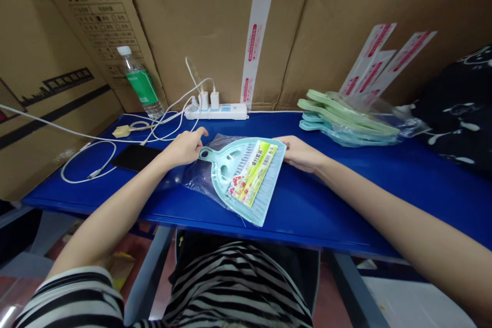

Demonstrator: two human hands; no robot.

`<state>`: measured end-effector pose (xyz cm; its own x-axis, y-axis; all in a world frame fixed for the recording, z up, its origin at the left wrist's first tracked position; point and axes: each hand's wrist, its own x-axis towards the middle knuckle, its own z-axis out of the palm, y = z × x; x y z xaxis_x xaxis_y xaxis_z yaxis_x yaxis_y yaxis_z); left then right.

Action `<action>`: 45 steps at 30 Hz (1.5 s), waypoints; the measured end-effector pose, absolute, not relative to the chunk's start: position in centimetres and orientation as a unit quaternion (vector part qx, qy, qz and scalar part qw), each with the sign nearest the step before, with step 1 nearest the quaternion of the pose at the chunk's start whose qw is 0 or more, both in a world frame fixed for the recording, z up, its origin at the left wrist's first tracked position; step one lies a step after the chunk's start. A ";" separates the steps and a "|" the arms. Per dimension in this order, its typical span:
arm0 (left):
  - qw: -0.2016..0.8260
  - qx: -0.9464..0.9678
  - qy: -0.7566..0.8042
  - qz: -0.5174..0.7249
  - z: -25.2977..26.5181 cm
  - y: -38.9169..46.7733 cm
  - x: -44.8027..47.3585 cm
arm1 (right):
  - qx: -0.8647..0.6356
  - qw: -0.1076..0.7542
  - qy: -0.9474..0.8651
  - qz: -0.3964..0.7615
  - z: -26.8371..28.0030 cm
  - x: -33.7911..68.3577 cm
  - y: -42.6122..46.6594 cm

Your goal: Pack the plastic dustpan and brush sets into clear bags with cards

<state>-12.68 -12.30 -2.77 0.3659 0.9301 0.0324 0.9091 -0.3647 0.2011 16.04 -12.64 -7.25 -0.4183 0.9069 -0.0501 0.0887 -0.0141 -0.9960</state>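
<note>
A light blue dustpan (221, 164) with a small brush (265, 184) nested in it lies in a clear plastic bag (200, 184). A yellow-green printed label (253, 174) covers part of the brush. At the dustpan's upper right edge, my right hand (300, 152) is closed on it, the fingertips partly hidden behind. My left hand (186, 147) is beside the handle end at the bag's left side. Its index finger is stretched out, apart from the thumb, while the other fingers are curled and partly hidden.
Several green and blue dustpans (346, 118) in plastic lie at the right. Behind stand a power strip (230, 111) with chargers, white cables (169, 118) and a water bottle (141, 84). A dark phone (134, 157) lies left. Cardboard (215, 31) walls the blue table (326, 205).
</note>
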 end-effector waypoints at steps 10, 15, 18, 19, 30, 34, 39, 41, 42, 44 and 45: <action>0.083 0.837 0.533 0.088 -3.2 -12.1 -13.1 | -0.425 0.376 -0.612 0.551 -7.1 15.9 -12.4; 0.097 0.834 0.535 0.094 -3.0 -12.2 -13.0 | -0.412 0.346 -0.621 0.571 -7.0 16.2 -12.2; 0.116 0.827 0.543 0.090 -2.8 -12.4 -12.8 | -0.418 0.345 -0.618 0.570 -7.0 16.3 -12.3; 0.124 0.824 0.546 0.091 -2.7 -12.5 -12.7 | -0.418 0.345 -0.621 0.566 -7.0 16.3 -12.3; 0.207 0.804 0.546 0.111 -2.7 -12.6 -12.2 | -0.366 0.359 -0.665 0.544 -7.5 16.7 -11.9; 0.200 0.811 0.537 0.119 -2.9 -12.3 -12.6 | -0.352 0.356 -0.673 0.544 -7.7 17.0 -11.7; 0.202 0.800 0.552 0.118 -2.6 -12.4 -12.7 | -0.369 0.338 -0.656 0.565 -7.8 17.2 -11.5; 0.209 0.796 0.557 0.114 -2.5 -12.5 -12.6 | -0.382 0.312 -0.649 0.579 -7.8 17.3 -11.4; 0.211 0.795 0.557 0.113 -2.4 -12.5 -12.5 | -0.388 0.299 -0.647 0.584 -7.9 17.3 -11.4; 0.212 0.798 0.552 0.111 -2.5 -12.6 -12.5 | -0.399 0.283 -0.644 0.589 -7.8 17.3 -11.4; 0.211 0.801 0.550 0.109 -2.5 -12.7 -12.4 | -0.402 0.280 -0.645 0.586 -7.8 17.3 -11.4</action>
<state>-12.43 -12.66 -2.49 0.3725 0.9262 -0.0584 0.8345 -0.3067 0.4579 17.31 -11.42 -7.75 -0.5192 0.8475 -0.1098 0.1912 -0.0100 -0.9815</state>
